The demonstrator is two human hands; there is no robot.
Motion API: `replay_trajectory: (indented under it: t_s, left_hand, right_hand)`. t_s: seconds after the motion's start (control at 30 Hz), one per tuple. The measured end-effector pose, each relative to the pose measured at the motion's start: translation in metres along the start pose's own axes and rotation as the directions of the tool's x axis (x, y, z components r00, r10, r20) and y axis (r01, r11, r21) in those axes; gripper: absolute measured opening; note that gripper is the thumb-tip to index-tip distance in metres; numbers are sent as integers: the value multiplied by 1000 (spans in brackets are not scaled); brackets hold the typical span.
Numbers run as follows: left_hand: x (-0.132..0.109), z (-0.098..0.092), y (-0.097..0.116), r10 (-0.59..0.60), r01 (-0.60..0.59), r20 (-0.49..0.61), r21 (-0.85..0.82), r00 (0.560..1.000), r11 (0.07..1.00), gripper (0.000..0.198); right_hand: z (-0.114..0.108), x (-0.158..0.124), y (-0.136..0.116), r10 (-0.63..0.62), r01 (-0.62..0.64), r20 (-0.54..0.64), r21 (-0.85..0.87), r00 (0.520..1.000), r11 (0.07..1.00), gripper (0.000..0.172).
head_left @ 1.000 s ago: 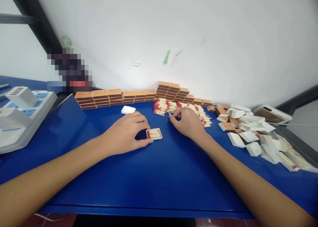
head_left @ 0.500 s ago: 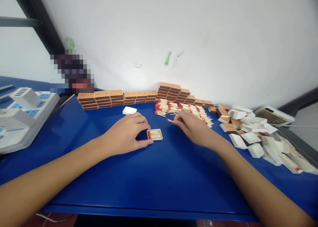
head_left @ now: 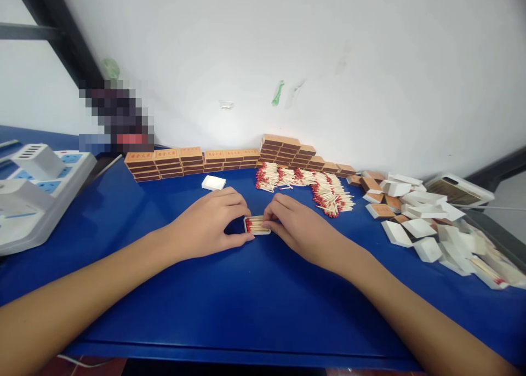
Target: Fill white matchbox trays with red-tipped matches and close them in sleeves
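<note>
A small white matchbox tray [head_left: 258,233] lies on the blue table, holding several red-tipped matches [head_left: 253,223]. My left hand [head_left: 216,220] grips the tray's left end between thumb and fingers. Over its right end, my right hand [head_left: 293,222] has its fingertips pinched together at the matches, on a match that they mostly hide. Behind my right hand lies a heap of loose matches [head_left: 329,192], heads mostly to the left and front. A white tray [head_left: 213,183] sits apart, just beyond my left hand.
Stacked matchboxes [head_left: 168,164] line the wall [head_left: 230,47]. To the right is a pile of white trays and brown sleeves [head_left: 419,228], with a phone-like object [head_left: 460,189] behind. A white power strip [head_left: 69,195] stands at the left.
My right hand has moved left and toward me, carrying a match from beside the heap to the tray. My left hand has kept its hold on the tray.
</note>
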State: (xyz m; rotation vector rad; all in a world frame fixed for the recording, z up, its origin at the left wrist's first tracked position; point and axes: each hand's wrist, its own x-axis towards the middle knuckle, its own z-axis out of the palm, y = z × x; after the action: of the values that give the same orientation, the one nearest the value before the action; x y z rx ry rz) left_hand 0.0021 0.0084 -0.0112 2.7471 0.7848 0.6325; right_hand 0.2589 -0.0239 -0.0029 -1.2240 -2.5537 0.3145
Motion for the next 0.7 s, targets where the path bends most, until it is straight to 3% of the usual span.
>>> replay_trajectory:
  t_s: [0.27, 0.47, 0.57, 0.7]
  left_hand:
    - [-1, -1, 0, -4, 4, 6, -10, 1000, 1000, 23]
    - [0, -1, 2, -9, 9, 14, -22, 1000, 1000, 23]
    - [0, -1, 3, -17, 18, 22, -32, 1000, 999, 23]
    - [0, -1, 3, -18, 19, 34, -33, 999, 999, 25]
  right_hand:
    - [-4, 0, 3, 38, -36, -18, 89, 999, 995, 13]
    - [-11, 4, 60, 170, -196, -242, -89, 955, 976, 18]
    - [-8, 6, 87, 138, -169, -222, -128, 965, 977, 24]
    - [-5, 11, 97, 110, -132, -198, -98, 974, 986, 18]
